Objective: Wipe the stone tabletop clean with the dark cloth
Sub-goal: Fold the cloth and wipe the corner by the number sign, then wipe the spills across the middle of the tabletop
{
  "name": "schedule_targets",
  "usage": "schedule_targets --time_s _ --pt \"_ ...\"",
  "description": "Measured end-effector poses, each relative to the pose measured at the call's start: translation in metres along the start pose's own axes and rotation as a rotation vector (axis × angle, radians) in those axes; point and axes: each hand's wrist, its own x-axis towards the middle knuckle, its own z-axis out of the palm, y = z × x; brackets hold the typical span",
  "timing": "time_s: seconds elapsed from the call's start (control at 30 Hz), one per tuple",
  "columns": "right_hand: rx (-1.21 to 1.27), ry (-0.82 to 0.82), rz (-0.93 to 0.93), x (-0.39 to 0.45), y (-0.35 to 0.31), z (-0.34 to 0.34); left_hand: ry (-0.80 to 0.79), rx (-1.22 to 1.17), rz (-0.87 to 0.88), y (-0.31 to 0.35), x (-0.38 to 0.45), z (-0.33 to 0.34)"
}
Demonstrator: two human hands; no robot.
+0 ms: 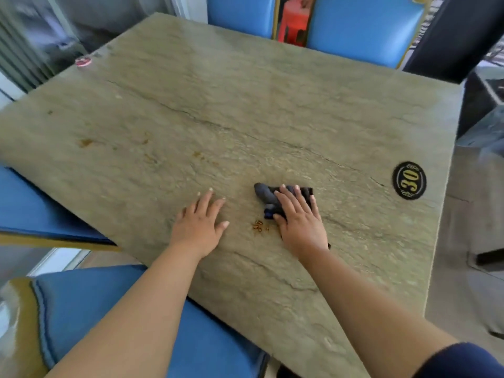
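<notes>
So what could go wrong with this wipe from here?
The small brown bits lie beside the right hand, not under the dark cloth; a stroke could miss them or push them off the near edge. The orange-brown stains lie far to the left on the tabletop and may be skipped.

A wide grey-green stone tabletop point(245, 105) lies open across the middle and upper frame. Low obstacles only: a small round red-and-white cap point(83, 61) at upper left, a flat black oval "30" badge point(409, 180) at right, and tiny brown crumbs point(259, 226) at lower centre. Blue padded chairs point(362, 25) crowd the top, left and bottom edges.
</notes>
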Motion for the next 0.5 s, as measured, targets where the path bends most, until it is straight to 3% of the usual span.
schedule_targets --time_s 0.17,0.27,0.4,0.5 --pt "-0.004 0.225 0.491 -0.036 -0.009 0.005 -0.082 0.061 0.163 -0.024 0.030 -0.012" --pt "0.021 0.269 0.709 -0.051 -0.044 0.021 -0.141 0.052 0.280 -0.029 0.034 -0.020" --pt "0.069 0.302 0.846 -0.046 -0.103 0.043 -0.153 0.062 0.359 -0.061 0.039 -0.022" --pt "0.088 0.301 0.851 -0.017 -0.137 0.055 -0.085 0.007 0.271 -0.102 0.057 -0.022"
